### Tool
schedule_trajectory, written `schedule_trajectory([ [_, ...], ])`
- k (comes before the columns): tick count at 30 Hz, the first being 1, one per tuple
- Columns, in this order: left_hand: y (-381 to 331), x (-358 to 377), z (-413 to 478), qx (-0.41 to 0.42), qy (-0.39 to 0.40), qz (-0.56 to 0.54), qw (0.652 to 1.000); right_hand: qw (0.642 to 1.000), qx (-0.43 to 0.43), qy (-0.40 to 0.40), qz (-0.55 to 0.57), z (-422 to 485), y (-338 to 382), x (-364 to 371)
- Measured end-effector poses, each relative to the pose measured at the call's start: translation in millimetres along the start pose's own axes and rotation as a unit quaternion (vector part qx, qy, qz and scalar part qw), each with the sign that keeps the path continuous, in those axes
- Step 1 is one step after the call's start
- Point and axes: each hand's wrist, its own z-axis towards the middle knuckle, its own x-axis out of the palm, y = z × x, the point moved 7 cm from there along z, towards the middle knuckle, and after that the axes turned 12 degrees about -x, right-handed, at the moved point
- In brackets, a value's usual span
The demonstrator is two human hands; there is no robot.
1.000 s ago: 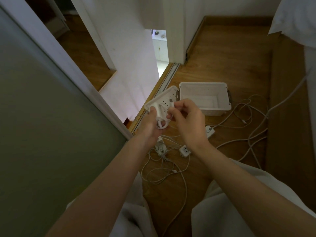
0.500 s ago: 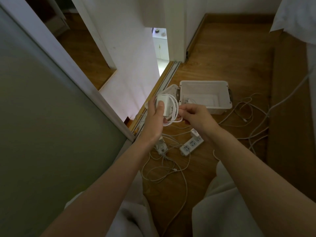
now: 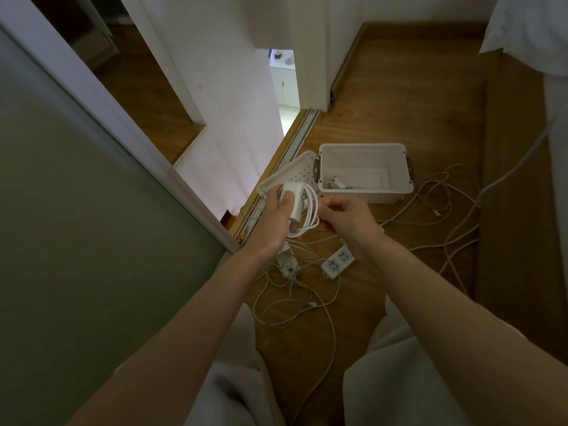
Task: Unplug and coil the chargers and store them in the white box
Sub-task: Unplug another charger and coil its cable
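Just above the floor [image 3: 384, 96], mid-view: left hand [image 3: 276, 219] curled round a white charger [image 3: 289, 199], thumb across its face, long axis pointing up and away. Close on the right, right hand [image 3: 347, 216], fingers pinching the coiled cable [image 3: 311, 215] looped beside the brick. Ahead and slightly right of both hands, near, white box [image 3: 384, 196], open, long side across the view, one coiled charger [image 3: 336, 183] already in its left end; probably the easier reach for the right hand. Against the box's left end, lid [image 3: 295, 176], directly behind the held charger. Below the hands, power strip [image 3: 338, 261], another white adapter [image 3: 287, 263], loose cables [image 3: 292, 307] tangled on the floor; nothing seen blocking the way to the box.
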Motion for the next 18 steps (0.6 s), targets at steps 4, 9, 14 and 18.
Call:
schedule_trajectory([
  [4, 6.6, -3.3, 3.7, -0.028, -0.013, -0.004, 1.0, 0.999, -0.037, 0.031, -0.012, -6.8, 11.0, 8.9],
  [9, 9.9, -3.1, 8.3, -0.05, -0.034, -0.037, 0.997, 0.996, -0.087, -0.006, -0.025, -12.3, 17.8, 13.2],
  [14, 12.2, -0.3, 13.5, -0.067, -0.038, -0.016, 0.997, 0.971, -0.186, 0.009, -0.152, -11.5, 26.2, 15.0],
  [18, 18.5, 3.3, 17.1, -0.076, -0.027, 0.053, 0.995, 0.933, -0.194, 0.07, -0.295, -7.2, 22.8, 16.1],
])
